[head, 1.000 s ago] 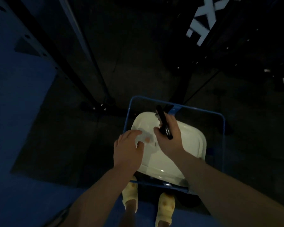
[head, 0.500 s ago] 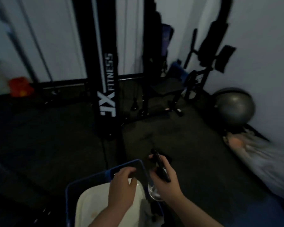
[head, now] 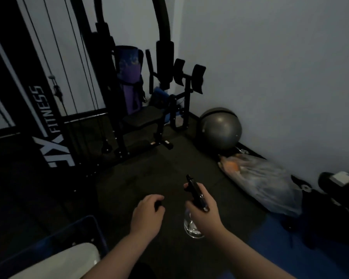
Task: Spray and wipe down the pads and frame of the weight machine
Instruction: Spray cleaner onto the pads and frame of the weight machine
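- Straight ahead, in the dim corner, my weight machine [head: 141, 109] stands on the dark floor: black frame, black pads, white "FITNESS" lettering on its upright.
- My right hand [head: 207, 211] grips a clear spray bottle [head: 191, 226] with a black trigger head.
- My left hand [head: 147, 213] is curled; whether it holds anything, I cannot tell.
- Low left, a blue bin [head: 69, 232] is cut off.

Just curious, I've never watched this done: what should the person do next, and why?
Probably step toward the weight machine and raise the spray bottle. The right hand already grips it, but the dark seat pad lies well beyond it; the left hand shows no cloth.
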### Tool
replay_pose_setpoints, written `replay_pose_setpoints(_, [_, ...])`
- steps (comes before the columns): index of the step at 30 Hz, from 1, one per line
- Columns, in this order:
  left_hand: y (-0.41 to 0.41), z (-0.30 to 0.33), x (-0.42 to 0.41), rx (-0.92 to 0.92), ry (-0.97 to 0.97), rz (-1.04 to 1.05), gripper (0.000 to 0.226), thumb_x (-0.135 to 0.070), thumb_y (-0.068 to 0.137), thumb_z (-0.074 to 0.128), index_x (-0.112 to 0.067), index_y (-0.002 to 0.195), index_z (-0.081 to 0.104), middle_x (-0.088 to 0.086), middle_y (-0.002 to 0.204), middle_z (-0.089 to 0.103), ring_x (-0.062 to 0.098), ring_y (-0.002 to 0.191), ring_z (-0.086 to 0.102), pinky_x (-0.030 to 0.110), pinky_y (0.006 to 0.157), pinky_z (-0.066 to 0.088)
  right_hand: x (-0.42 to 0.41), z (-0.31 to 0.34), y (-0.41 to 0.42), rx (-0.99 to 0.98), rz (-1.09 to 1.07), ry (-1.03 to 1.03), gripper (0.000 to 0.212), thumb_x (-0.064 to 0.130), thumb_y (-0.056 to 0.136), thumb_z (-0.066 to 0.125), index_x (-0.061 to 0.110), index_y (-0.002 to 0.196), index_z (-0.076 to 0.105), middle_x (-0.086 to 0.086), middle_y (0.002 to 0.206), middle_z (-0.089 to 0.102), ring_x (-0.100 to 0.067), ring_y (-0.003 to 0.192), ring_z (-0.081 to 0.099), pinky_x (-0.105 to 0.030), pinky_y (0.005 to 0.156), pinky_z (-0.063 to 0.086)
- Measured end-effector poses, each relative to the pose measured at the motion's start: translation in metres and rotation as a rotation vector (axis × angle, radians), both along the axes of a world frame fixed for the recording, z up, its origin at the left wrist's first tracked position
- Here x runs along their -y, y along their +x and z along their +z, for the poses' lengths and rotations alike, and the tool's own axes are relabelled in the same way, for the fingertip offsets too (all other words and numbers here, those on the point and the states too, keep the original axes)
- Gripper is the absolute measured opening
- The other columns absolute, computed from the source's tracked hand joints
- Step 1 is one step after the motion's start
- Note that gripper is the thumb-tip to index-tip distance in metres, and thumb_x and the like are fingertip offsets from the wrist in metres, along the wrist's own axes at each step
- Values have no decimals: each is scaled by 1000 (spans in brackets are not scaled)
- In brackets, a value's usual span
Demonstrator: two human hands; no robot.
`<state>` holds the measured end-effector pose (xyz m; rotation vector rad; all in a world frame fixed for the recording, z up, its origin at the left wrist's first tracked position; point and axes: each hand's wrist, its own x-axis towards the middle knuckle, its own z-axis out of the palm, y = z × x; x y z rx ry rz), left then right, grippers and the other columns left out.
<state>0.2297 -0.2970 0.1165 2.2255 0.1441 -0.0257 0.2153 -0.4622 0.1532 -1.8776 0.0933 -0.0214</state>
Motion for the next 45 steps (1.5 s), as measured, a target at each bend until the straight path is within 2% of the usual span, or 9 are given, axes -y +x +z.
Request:
replay_pose_setpoints(6, [24, 3, 93, -52, -66, 89, 32, -23, 90, 58, -36, 120, 55, -13, 130, 50, 8, 119, 48, 30, 97, 45, 110, 8, 27, 15, 49, -100, 46, 1, 79, 61, 40, 104, 60, 8, 91, 66, -3, 72, 61, -23, 66, 49])
replay_pose_setpoints(10, [45, 12, 132, -71, -77, 93, 32, -21, 91, 58, -34, 120, 55, -14, 129, 50, 7, 119, 48, 29, 96, 45, 155, 5, 56, -21, 28, -84, 47, 4, 82, 61, 45, 104, 58, 4, 90, 65, -9, 70, 63, -27, 63, 49])
replay_pose_setpoints(14, [90, 17, 151, -110, -44, 124, 31, -22, 92, 56, -35, 120, 55, -14, 130, 50, 6, 119, 47, 29, 97, 45, 182, -2, 98, -22, -3, -55, 46, 4, 82, 60, 46, 103, 58, 3, 87, 64, -12, 72, 63, -34, 69, 52])
replay_pose_setpoints(25, [266, 13, 205, -142, -86, 70, 30, -21, 92, 56, -35, 119, 56, -13, 128, 51, 5, 116, 48, 32, 99, 45, 230, -12, 265, -73, -77, -32, 45, 1, 82, 60, 42, 101, 58, -3, 83, 66, -10, 59, 61, -29, 58, 51])
replay_pose_setpoints(32, [375, 35, 233, -99, -86, 34, 33, -19, 92, 55, -34, 122, 55, -14, 128, 50, -3, 104, 41, 21, 84, 41, 263, 6, 368, -33, -131, -13, 47, 2, 84, 61, 45, 101, 57, -6, 82, 63, -17, 63, 61, -32, 60, 51])
replay_pose_setpoints(36, [434, 30, 255, -125, -105, 52, 33, -19, 92, 56, -35, 120, 55, -12, 129, 51, 1, 110, 46, 21, 84, 42, 284, 10, 432, -20, -105, 6, 45, 2, 85, 60, 42, 103, 56, -5, 80, 63, -17, 64, 62, -31, 59, 51])
replay_pose_setpoints(40, [499, 28, 284, -104, -100, 108, 33, -19, 92, 56, -34, 121, 55, -10, 131, 50, 8, 122, 47, 23, 88, 42, 309, 9, 507, 11, -40, -8, 44, 1, 85, 60, 39, 106, 57, -3, 80, 64, -7, 59, 60, -25, 58, 49])
replay_pose_setpoints(43, [547, 31, 306, -102, -110, 139, 32, -20, 92, 56, -34, 121, 55, -10, 133, 50, 8, 123, 46, 26, 93, 43, 330, 14, 568, 44, 6, -31, 43, 6, 87, 61, 44, 104, 55, -1, 84, 65, -9, 69, 63, -30, 65, 52])
replay_pose_setpoints(45, [579, 37, 318, -97, -109, 176, 32, -20, 93, 55, -33, 121, 55, -9, 133, 49, 8, 123, 46, 27, 94, 44, 339, 18, 607, 77, 45, -27, 37, 10, 90, 62, 44, 104, 55, 2, 87, 65, -4, 76, 63, -22, 69, 51])
